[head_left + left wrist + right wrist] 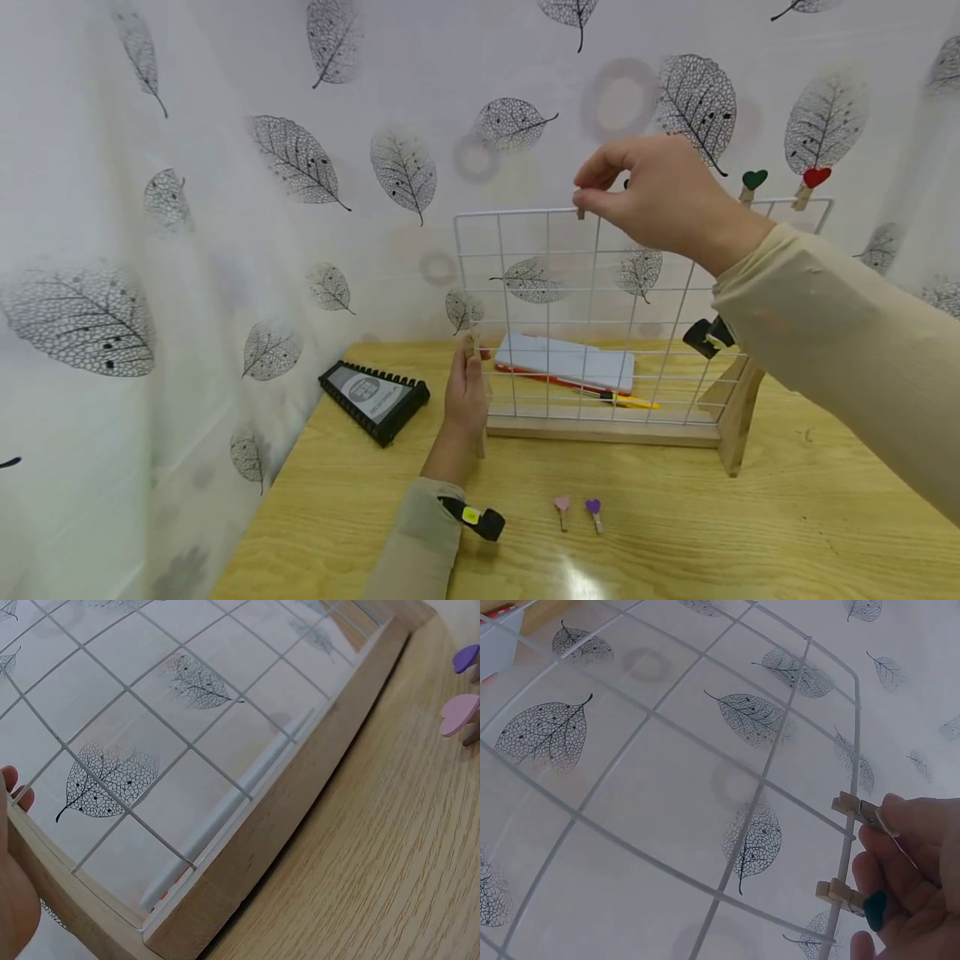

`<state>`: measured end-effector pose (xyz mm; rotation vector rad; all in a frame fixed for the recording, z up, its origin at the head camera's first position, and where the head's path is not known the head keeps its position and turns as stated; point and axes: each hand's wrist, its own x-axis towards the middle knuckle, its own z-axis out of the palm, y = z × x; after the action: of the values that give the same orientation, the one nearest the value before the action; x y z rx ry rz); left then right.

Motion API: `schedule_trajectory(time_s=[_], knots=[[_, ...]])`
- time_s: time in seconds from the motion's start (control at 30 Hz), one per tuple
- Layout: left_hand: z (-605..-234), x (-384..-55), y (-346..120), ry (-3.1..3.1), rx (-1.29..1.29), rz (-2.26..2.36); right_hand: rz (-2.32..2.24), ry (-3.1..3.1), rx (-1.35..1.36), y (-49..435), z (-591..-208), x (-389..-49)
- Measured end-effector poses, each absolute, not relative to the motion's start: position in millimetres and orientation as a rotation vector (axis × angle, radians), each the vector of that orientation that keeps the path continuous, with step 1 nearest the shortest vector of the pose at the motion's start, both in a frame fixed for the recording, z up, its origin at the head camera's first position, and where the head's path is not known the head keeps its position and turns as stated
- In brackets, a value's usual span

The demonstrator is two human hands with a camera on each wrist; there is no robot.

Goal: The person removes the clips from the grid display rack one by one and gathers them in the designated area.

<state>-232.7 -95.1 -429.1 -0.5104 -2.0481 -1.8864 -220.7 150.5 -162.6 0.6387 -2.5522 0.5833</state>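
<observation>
My right hand (660, 196) pinches a wooden clothespin (853, 808) on the top wire of a white wire grid (547, 287); a pale piece on its end shows edge-on. Beside it, a clothespin with a dark green heart (875, 910) clips the same wire, near my curled fingers. My left hand (467, 396) grips the left wooden upright (56, 889) of the grid's stand, fingertips behind it. Farther right on the top wire sit clothespins with a green heart (753, 179) and a red heart (816, 177). On the table lie a pink-heart clothespin (562, 510) and a purple-heart one (595, 512).
Behind the grid, a pale flat box (566, 362) with a red edge lies near a yellow-and-black pen-like tool (626, 401). A black rack with a grey label (375, 396) lies left on the wooden table (315, 517). A leaf-printed curtain (405, 92) hangs behind.
</observation>
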Motion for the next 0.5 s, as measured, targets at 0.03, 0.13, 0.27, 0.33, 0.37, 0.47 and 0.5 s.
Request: schedule_trajectory(time_s=[0.03, 0.13, 0.27, 0.33, 0.37, 0.47, 0.5], knots=[[-429.2, -232.7, -94.9, -2.044, -0.514, -1.883, 0.576, -2.558, 0.64, 150.5, -162.2, -220.8], [-428.7, -233.1, -94.6, -2.029, -0.536, -1.876, 0.552, -2.591, 0.635, 150.3, -159.5, -220.5], [-427.0, -234.0, -94.6, -2.02, -0.556, -1.877, 0.543, -2.639, 0.607, 149.6, -155.7, -220.3], [-426.4, -234.1, -94.8, -2.025, -0.557, -1.879, 0.546, -2.656, 0.594, 149.2, -155.0, -220.3], [-426.4, -234.4, -94.8, -2.024, -0.557, -1.881, 0.553, -2.663, 0.589, 149.0, -155.0, -220.3], [-428.1, -234.5, -95.0, -2.033, -0.554, -1.868, 0.566, -2.667, 0.586, 148.5, -156.3, -220.5], [-430.6, -236.0, -95.1, -2.041, -0.546, -1.861, 0.569, -2.664, 0.589, 148.3, -157.1, -220.6]])
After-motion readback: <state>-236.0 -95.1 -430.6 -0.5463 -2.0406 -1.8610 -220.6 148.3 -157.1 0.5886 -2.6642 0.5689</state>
